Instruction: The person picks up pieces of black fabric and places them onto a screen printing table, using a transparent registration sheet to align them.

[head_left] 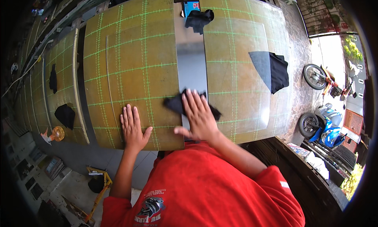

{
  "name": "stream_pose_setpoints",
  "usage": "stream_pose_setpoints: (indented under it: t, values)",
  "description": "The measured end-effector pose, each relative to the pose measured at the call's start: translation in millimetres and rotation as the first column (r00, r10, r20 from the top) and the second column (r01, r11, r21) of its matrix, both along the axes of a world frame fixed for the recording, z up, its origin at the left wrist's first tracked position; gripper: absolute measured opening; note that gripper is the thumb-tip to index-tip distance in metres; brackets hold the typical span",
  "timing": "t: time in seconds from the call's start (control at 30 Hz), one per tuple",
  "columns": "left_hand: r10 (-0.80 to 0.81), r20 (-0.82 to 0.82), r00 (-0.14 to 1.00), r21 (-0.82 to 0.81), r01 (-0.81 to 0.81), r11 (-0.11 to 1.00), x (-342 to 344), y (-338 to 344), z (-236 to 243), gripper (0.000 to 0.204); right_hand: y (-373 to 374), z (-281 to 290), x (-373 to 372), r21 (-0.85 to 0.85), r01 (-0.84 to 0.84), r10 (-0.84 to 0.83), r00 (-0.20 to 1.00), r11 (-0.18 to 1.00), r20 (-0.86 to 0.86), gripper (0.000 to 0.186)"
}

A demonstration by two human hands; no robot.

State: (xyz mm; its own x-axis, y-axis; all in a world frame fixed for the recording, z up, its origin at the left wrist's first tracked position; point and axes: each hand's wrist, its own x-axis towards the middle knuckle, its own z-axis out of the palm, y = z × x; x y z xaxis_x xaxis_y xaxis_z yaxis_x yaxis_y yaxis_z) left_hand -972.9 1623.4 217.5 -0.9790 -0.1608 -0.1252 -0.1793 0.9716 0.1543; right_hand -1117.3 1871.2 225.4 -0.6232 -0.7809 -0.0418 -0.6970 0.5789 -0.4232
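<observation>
My left hand lies flat on the yellowish board marked with green grid lines, its fingers stretched and the thumb out to the side. It holds nothing. Across the gap to its right, my right hand presses down with straight fingers on a black cloth. Part of that cloth is hidden under the palm, and its edges are blurred. It spans a shiny grey strip between the left board and a second gridded board.
A crumpled black cloth lies at the far end of the strip, by a blue box. A black and grey cloth rests on the right board. More dark cloths lie on another board at left. Two motorcycles stand at far right.
</observation>
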Motion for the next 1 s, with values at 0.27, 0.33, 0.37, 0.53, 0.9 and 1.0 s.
stream_pose_setpoints:
  t: [0.27, 0.33, 0.37, 0.53, 0.9, 1.0]
  values:
    - [-0.010, 0.011, 1.000, -0.003, 0.010, 1.000, -2, -1, 1, 0.088, -48, -24, -129, -0.099, 0.162, -0.184, 0.942, 0.982, -0.282, 0.103]
    - [-0.010, 0.011, 1.000, -0.007, 0.010, 1.000, -3, 0, 2, 0.089, -65, -24, -154, -0.133, 0.192, -0.225, 0.922, 0.972, -0.315, 0.102]
    - [-0.009, 0.011, 1.000, -0.007, 0.009, 1.000, -2, -1, 1, 0.089, -68, -26, -155, -0.142, 0.189, -0.226, 0.918, 0.972, -0.325, 0.102]
    - [0.012, 0.012, 1.000, 0.010, -0.012, 1.000, 1, 0, 0, 0.089, -18, -5, -43, -0.016, 0.041, -0.043, 0.989, 0.999, -0.140, 0.106]
    - [-0.014, -0.003, 1.000, -0.011, 0.014, 1.000, 0, -1, 3, 0.088, -69, -22, -150, -0.168, 0.160, -0.205, 0.930, 0.973, -0.305, 0.096]
    - [-0.007, -0.017, 1.000, -0.002, 0.007, 1.000, -1, -2, 0, 0.088, -66, -25, -131, -0.132, 0.143, -0.176, 0.939, 0.981, -0.295, 0.099]
